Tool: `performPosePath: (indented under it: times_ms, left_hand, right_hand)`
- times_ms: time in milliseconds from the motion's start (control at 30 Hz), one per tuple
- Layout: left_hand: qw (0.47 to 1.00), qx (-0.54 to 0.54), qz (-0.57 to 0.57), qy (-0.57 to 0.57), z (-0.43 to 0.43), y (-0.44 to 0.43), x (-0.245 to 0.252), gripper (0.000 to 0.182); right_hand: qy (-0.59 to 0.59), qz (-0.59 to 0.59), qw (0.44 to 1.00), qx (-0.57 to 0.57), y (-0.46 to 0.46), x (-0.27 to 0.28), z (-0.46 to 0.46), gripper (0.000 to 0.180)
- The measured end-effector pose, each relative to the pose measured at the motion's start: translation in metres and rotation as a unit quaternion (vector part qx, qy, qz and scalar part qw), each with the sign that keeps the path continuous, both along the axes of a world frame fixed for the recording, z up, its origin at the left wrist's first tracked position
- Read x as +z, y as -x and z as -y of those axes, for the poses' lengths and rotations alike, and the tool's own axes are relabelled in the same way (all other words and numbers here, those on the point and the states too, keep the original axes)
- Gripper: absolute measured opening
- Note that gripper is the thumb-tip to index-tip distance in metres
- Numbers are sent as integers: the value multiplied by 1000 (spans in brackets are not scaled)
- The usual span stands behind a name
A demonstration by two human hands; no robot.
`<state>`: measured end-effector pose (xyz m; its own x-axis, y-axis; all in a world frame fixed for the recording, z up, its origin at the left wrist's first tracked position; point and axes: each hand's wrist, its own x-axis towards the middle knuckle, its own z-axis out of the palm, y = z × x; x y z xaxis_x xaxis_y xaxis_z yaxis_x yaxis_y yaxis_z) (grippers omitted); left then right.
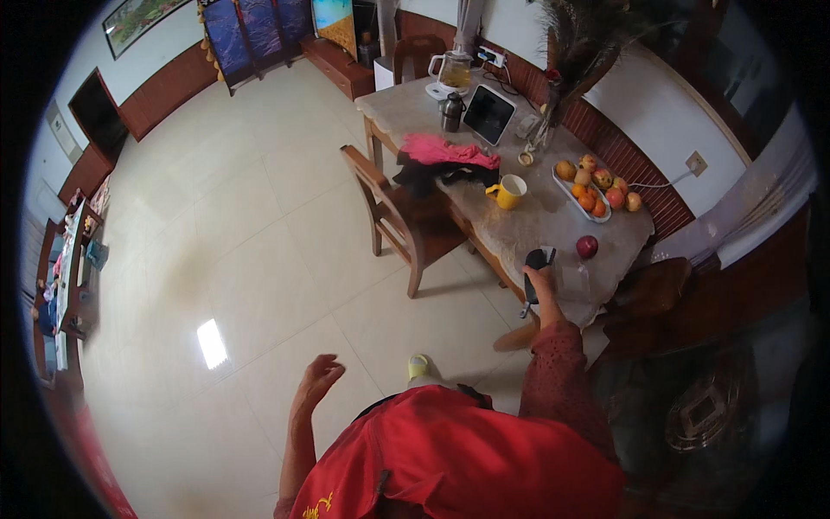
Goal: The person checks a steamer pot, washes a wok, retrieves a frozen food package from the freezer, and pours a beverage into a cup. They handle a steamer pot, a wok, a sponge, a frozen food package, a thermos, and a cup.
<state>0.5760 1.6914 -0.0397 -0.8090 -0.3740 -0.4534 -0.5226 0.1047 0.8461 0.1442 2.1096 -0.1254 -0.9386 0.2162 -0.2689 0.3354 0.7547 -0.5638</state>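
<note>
My right hand (543,285) reaches over the near end of the dining table (545,227) and grips a dark, elongated object (537,261). A metallic piece (524,311) shows at its lower end; the object's exact kind is unclear. Just beyond it on the tabletop is a dark red apple (587,246). Over the floor tiles, away from the table, my left hand (322,377) hangs with loosely bent fingers and nothing visible in it. A yellow mug (506,193) with a pale inside stands farther along the table.
Oranges and other fruit crowd a white tray (564,185) near the wall. Pink and black cloth (447,156) lies by the table edge, above a wooden chair (395,220). A tablet (489,115), a metal flask (452,113) and a glass kettle (454,71) stand at the far end.
</note>
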Motion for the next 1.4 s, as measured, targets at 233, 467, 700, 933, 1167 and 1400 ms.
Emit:
performPosePath:
  times_ms: [233, 467, 700, 933, 1167, 1400]
  left_hand:
    - [984, 146, 95, -41, 74, 8, -22, 48]
    - [972, 172, 136, -88, 151, 43, -31, 48]
    - [977, 171, 100, -75, 288, 86, -54, 47]
    - [986, 138, 73, -55, 422, 162, -73, 44]
    - [998, 5, -37, -55, 485, 352, -65, 47]
    - [988, -124, -87, -15, 475, 505, -22, 48]
  right_hand:
    - [-88, -13, 993, -79, 98, -7, 22, 58]
    - [-191, -206, 959, -30, 135, -53, 16, 59]
    - [-340, -30, 925, -168, 103, -28, 22, 75]
    - [-301, -1, 912, -280, 69, 15, 76, 50]
    - [-234, -248, 939, -43, 133, -54, 150, 34]
    - [238, -68, 954, 167, 173, 3, 415, 24]
